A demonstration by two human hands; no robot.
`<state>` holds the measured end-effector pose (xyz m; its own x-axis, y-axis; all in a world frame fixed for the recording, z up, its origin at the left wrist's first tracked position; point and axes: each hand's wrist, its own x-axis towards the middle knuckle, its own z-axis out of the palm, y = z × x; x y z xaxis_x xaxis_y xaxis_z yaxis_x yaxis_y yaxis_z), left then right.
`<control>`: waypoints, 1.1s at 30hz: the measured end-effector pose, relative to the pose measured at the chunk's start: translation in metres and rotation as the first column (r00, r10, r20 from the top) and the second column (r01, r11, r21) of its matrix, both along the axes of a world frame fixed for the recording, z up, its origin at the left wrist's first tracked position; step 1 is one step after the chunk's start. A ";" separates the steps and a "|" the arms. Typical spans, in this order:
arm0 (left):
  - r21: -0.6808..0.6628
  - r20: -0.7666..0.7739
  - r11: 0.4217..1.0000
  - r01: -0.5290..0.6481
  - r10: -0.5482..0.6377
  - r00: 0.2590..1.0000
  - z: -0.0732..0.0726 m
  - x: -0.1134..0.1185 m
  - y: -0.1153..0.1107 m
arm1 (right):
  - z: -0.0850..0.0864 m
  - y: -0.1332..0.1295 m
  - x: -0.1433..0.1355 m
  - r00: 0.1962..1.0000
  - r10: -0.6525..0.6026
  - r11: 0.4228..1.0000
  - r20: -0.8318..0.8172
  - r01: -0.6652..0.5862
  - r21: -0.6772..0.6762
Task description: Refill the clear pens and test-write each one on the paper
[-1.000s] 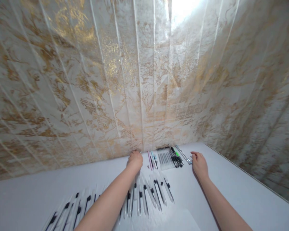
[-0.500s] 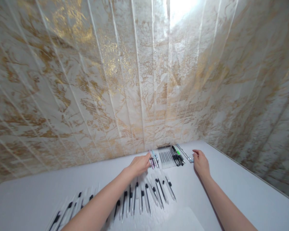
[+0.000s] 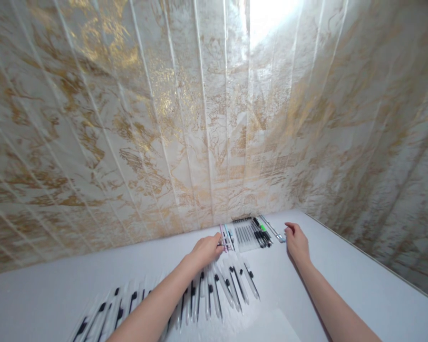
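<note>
Lying on the far desk (image 3: 364, 280), the pink pen (image 3: 221, 231) adjoins the left hand (image 3: 209, 247), fingers bent, grip unclear. Rightward lie black pens (image 3: 262, 236); beyond, the right hand (image 3: 297, 243) curls loosely, its grip hidden. Nearer, the left forearm (image 3: 164, 295) covers some clear pen barrels (image 3: 243, 286).

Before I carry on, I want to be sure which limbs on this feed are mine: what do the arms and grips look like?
The left arm and right arm are bare, with no sleeve, watch, cable or marking visible. The left grip and right grip are ungloved human hands; any rings are too small to tell.
</note>
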<state>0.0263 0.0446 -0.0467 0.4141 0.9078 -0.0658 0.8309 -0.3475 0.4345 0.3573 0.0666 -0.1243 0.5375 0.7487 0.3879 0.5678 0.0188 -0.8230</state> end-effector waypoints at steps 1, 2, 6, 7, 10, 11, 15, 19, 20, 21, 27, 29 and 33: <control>0.002 0.057 1.000 -0.013 0.013 0.998 0.005 -0.003 -0.006 | 0.005 -0.004 -0.003 0.999 0.011 1.000 -0.030 -0.011 0.015; 0.004 0.123 1.000 -0.024 0.024 0.992 0.010 -0.007 -0.013 | 0.011 -0.008 -0.007 0.998 0.031 0.999 -0.059 -0.029 0.032; -0.022 0.383 0.998 -0.052 0.057 0.922 0.029 -0.029 -0.059 | 0.044 -0.038 -0.057 0.952 0.264 0.963 -0.154 -0.251 0.104; -0.042 0.428 0.997 -0.057 0.070 0.901 0.032 -0.034 -0.073 | 0.054 -0.050 -0.076 0.914 0.368 0.929 -0.168 -0.355 0.107; -0.176 0.559 0.983 -0.044 0.137 0.818 0.039 -0.044 -0.114 | 0.087 -0.092 -0.141 0.740 0.643 0.763 -0.196 -0.641 0.082; -0.265 0.615 0.964 -0.020 0.185 0.767 0.041 -0.046 -0.127 | 0.098 -0.107 -0.161 0.668 0.712 0.694 -0.217 -0.716 0.073; -0.445 0.696 0.889 0.103 0.272 0.665 0.048 -0.049 -0.164 | 0.127 -0.151 -0.215 0.429 0.858 0.459 -0.283 -0.887 0.050; -0.452 0.721 0.868 0.207 0.219 0.657 0.054 -0.055 -0.183 | 0.130 -0.162 -0.224 0.361 0.849 0.427 -0.386 -0.899 0.099; -0.456 0.717 0.860 0.229 0.203 0.667 0.055 -0.058 -0.185 | 0.130 -0.162 -0.221 0.364 0.831 0.451 -0.421 -0.883 0.127; -0.464 0.707 0.853 0.240 0.194 0.680 0.056 -0.061 -0.186 | 0.131 -0.160 -0.216 0.386 0.807 0.495 -0.448 -0.855 0.155; -0.477 0.618 0.854 0.206 0.159 0.770 0.067 -0.081 -0.185 | 0.148 -0.156 -0.172 0.576 0.677 0.723 -0.459 -0.637 0.268; -0.465 0.615 0.866 0.184 0.166 0.771 0.072 -0.084 -0.185 | 0.150 -0.155 -0.163 0.589 0.665 0.736 -0.460 -0.622 0.267; -0.483 0.599 0.863 0.149 0.201 0.775 0.076 -0.086 -0.187 | 0.148 -0.155 -0.160 0.570 0.652 0.745 -0.500 -0.604 0.284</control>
